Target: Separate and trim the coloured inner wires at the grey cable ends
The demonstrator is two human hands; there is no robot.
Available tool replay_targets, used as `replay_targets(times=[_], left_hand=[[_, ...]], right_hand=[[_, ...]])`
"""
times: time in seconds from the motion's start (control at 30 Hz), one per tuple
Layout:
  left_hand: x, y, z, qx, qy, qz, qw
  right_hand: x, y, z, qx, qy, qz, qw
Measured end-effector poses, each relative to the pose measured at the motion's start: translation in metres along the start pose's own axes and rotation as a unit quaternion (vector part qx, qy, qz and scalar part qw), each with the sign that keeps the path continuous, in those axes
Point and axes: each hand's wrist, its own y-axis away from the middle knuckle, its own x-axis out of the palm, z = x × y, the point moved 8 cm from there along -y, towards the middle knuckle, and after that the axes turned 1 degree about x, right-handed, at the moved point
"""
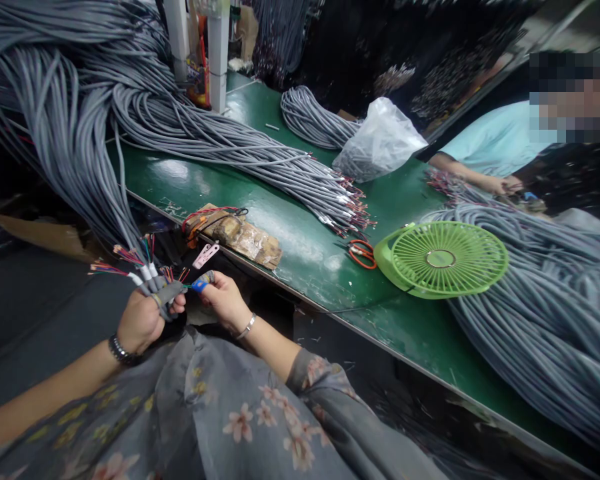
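Note:
My left hand (145,315) is closed around the ends of several grey cables (150,277), close to my lap and off the table's front edge. Coloured inner wires (127,255) fan out from the stripped, white-wrapped cable ends. Grey covering wraps the left thumb. Blue and grey coverings sit on fingertips of my right hand (225,300), which pinches a thin green wire (188,287) coming from the held bunch. A pink clip (206,255) is just above the right hand at the table edge.
On the green table (320,257) lie a long cable bundle (240,157), a wooden block (245,237), orange-handled scissors (363,255) and a green fan (440,259). Behind stands a plastic bag (380,140). At right, a person in light blue (495,140) handles another cable pile (545,300).

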Motion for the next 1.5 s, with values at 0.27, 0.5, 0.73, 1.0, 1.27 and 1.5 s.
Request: replay_targets(times=[0.27,0.5,0.73,1.0,1.27,1.5], left_hand=[[0.001,0.004,-0.003,0.001,-0.003,0.009,1.0],[0.01,0.008,-0.004,0.026,-0.047,0.054,0.997],[0.014,0.008,-0.002,0.026,-0.092,0.089,0.991],[0.015,0.009,-0.001,-0.006,-0.091,0.096,0.991],[0.011,0.008,-0.005,0.003,-0.049,0.072,0.996],[0.014,0.009,-0.007,-0.001,-0.042,0.044,0.998]], right_hand=[[-0.002,-0.003,0.001,0.035,-0.046,0.023,0.998],[0.008,-0.009,0.013,0.088,0.019,0.067,0.994],[0.012,-0.012,0.019,0.042,0.041,0.051,0.997],[0.004,-0.015,0.013,0.02,0.001,-0.007,1.0],[-0.003,-0.009,0.001,0.084,-0.093,0.044,0.991],[0.01,-0.006,0.007,0.046,-0.032,0.068,0.996]])
